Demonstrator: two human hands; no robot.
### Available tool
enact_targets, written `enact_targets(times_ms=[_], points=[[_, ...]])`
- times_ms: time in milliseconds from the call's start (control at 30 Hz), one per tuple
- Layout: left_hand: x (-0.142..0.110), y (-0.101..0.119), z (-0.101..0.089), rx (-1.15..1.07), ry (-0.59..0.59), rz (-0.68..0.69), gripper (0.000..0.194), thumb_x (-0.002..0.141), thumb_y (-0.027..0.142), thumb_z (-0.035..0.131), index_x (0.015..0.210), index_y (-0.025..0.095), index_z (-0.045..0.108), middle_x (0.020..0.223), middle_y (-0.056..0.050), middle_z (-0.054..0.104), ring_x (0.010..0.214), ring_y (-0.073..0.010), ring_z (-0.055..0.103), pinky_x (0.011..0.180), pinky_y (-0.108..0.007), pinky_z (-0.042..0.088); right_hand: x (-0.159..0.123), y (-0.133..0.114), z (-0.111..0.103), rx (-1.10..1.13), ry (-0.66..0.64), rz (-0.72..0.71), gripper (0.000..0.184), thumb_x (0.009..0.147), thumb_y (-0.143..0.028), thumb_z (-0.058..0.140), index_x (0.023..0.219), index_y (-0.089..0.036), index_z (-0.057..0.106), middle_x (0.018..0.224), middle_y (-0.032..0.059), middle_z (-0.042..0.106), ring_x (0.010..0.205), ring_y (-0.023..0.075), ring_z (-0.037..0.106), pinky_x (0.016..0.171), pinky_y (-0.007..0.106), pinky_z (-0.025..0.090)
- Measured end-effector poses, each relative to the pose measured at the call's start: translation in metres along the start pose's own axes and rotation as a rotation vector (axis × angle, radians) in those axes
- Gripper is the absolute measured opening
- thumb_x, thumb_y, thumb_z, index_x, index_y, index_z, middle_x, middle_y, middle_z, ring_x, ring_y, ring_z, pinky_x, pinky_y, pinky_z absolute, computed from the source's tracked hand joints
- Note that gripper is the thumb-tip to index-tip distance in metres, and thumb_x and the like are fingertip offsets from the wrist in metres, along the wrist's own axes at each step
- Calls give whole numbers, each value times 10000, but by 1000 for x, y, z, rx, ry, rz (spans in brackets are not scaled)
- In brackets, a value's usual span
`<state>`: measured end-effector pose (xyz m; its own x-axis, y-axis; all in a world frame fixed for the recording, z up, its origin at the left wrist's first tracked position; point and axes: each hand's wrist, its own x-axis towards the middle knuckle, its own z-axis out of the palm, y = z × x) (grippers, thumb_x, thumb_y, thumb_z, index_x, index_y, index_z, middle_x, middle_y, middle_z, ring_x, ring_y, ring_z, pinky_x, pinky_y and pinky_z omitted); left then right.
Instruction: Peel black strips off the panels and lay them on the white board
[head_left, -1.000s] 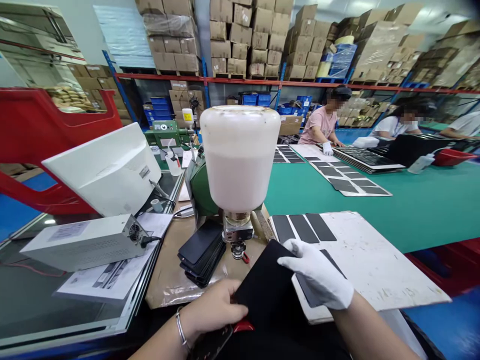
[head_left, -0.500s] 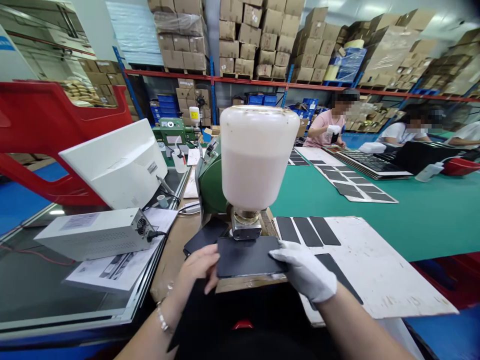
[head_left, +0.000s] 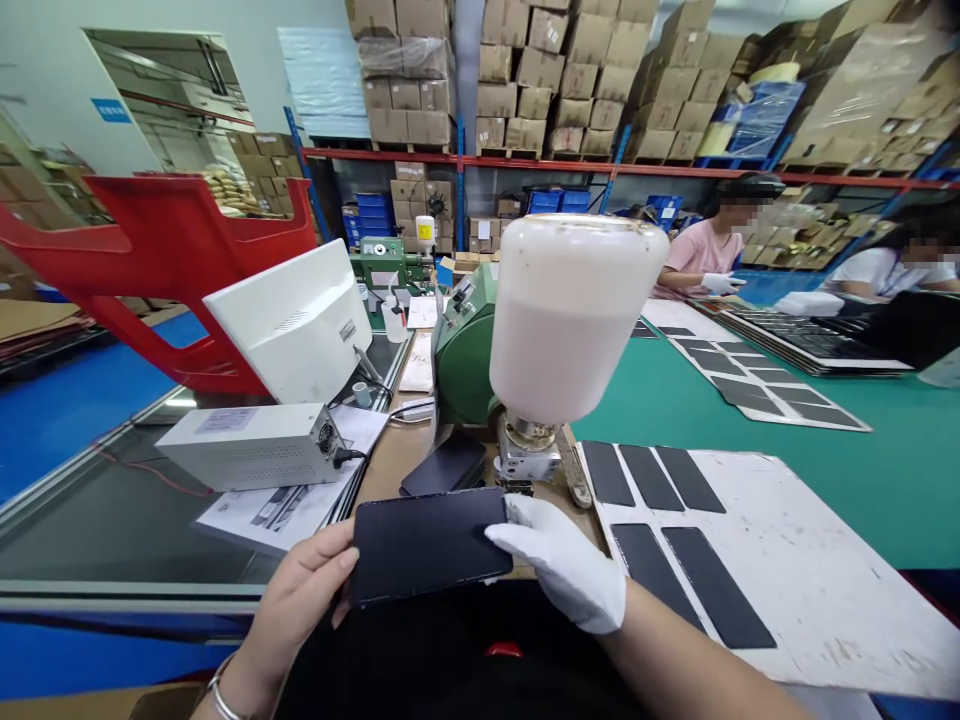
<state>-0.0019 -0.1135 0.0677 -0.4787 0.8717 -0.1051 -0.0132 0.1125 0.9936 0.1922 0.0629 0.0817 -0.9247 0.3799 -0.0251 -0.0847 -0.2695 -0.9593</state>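
Observation:
Between my hands is a dark rectangular panel [head_left: 431, 548], held flat with whitish residue along its lower edge. My bare left hand [head_left: 311, 575] grips its left end, thumb on top. My right hand [head_left: 566, 560], in a white glove, pinches the right end. Just beyond stands a green machine [head_left: 469, 355] with a large white bottle [head_left: 574, 325] of pale liquid upside down over a metal head [head_left: 527, 455]. A stack of similar dark panels [head_left: 448, 465] lies left of that head. Several more panels [head_left: 718, 585] rest on a white board [head_left: 817, 560] to the right.
Left are a white monitor [head_left: 296, 325], a power box [head_left: 247, 445] and a red plastic stool [head_left: 157, 240]. A green table [head_left: 817, 480] extends right, bearing another board of panels [head_left: 765, 372]. Across it sits a co-worker in pink [head_left: 701, 245]. Shelves of cartons [head_left: 525, 75] stand behind.
Both hands have drawn the panel away from the metal head, toward me and to the left. My view has turned left. The co-worker's gloved hand has lowered.

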Motion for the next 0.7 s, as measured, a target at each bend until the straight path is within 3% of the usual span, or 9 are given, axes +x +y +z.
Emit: enact_targets(times_ms=[67, 133, 200, 267, 367, 433, 533, 600, 700], points=[[4, 11, 13, 84, -122, 45, 337, 813, 351, 547, 1067, 162, 662, 615, -14, 600, 441, -92, 437, 440, -202, 391, -8, 5, -19, -93, 116, 18, 291, 770, -417, 626, 870, -144, 643, 812, 39, 647, 774, 170, 587, 755, 305, 464], [10, 27, 31, 185, -329, 107, 308, 846, 306, 500, 1057, 165, 675, 720, -43, 652, 561, -129, 522, 608, -252, 469, -15, 9, -35, -221, 201, 90, 313, 731, -432, 660, 845, -143, 621, 735, 19, 617, 689, 140, 558, 668, 270, 450], [19, 42, 53, 282, -550, 156, 293, 853, 257, 470, 1020, 164, 691, 797, -53, 678, 691, -165, 572, 729, -284, 468, -24, 11, -44, -348, 174, 185, 391, 640, -381, 746, 931, -154, 618, 764, 11, 626, 681, 133, 562, 642, 251, 445], [30, 47, 74, 338, -710, 170, 266, 832, 217, 474, 941, 161, 709, 795, -41, 684, 725, -169, 583, 708, -263, 459, -33, 13, -46, -455, 104, 252, 443, 578, -284, 783, 978, -175, 628, 830, 10, 651, 707, 140, 583, 640, 239, 450], [54, 31, 96, 228, -720, 59, 209, 805, 231, 520, 832, 146, 710, 675, -12, 660, 559, -104, 538, 530, -190, 401, -46, 13, -45, -522, 135, 294, 247, 603, -204, 725, 837, -160, 660, 736, -8, 657, 644, 138, 584, 564, 219, 432], [72, 8, 105, 25, -668, -54, 237, 797, 322, 562, 845, 132, 697, 535, 17, 598, 395, -51, 434, 402, -156, 301, -53, 11, -47, -408, 192, 289, 186, 630, -205, 702, 799, -147, 653, 699, -6, 654, 629, 142, 588, 565, 229, 439], [94, -22, 115, -255, -784, -119, 529, 726, 565, 576, 990, 113, 653, 459, 22, 571, 260, -47, 364, 301, -154, 232, -60, 2, -51, -68, 268, 180, 255, 667, -237, 696, 902, -153, 642, 819, 26, 681, 730, 167, 622, 697, 284, 479], [98, -31, 122, -329, -809, -111, 672, 694, 648, 545, 1133, 141, 588, 483, 26, 590, 236, -47, 352, 288, -153, 239, -60, -5, -52, 105, 327, 139, 274, 682, -242, 686, 938, -159, 637, 847, 40, 688, 746, 177, 634, 716, 304, 490], [88, -27, 124, -456, -750, -88, 646, 756, 597, 509, 1240, 169, 514, 502, 35, 591, 238, -37, 332, 300, -149, 245, -53, -12, -46, 218, 359, 153, 240, 666, -221, 695, 891, -149, 652, 798, 50, 695, 686, 170, 634, 661, 288, 498]])
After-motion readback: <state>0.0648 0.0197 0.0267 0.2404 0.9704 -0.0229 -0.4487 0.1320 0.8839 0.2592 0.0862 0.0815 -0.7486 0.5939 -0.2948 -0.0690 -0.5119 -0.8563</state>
